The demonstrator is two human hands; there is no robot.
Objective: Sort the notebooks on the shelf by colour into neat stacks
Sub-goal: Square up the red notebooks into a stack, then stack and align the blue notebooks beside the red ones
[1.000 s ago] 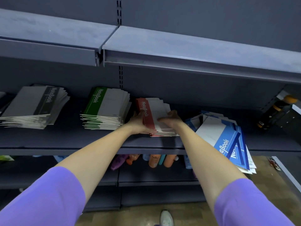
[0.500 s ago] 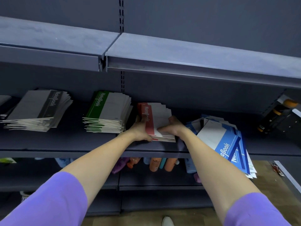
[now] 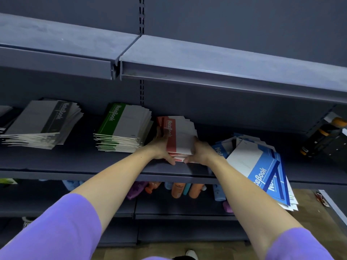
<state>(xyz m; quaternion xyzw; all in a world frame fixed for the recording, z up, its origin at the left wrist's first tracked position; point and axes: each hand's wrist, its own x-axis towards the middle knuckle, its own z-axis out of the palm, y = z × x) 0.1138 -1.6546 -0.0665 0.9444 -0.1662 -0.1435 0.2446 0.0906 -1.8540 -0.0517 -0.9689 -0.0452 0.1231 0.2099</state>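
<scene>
Now pressing closer around the red stack [image 3: 180, 137] than a second ago, thumbs sliding in along its front edge to meet near the middle

Left hand [image 3: 161, 147] cupping the stack's left side, fingers curled against the red spine band; right hand [image 3: 200, 152] clasping the right side, fingers bent round the white edges. Both gripping the same pile, squaring it where it is sitting on the middle shelf [image 3: 78, 162], between the green stack [image 3: 124, 126] and the blue heap [image 3: 262, 166]

Looking partly done, judging by how things are lying:
- grey-black stack [image 3: 43, 122] sitting at the left, grouped by colour, page edges slightly fanned
- green stack resting just left of the hands, grouped, also a little uneven at the front
- red stack getting tidied at this moment, top covers sitting askew
- blue heap lying splayed at the right, several covers crossing at angles and overhanging the shelf lip, clearly not stacked yet

Probably remaining: finishing the red pile, then gathering and aligning the blue notebooks, perhaps also evening the two left stacks

Also showing: upper shelf [image 3: 225, 59] overhead, bottles [image 3: 178, 190] lying on the lower shelf
</scene>
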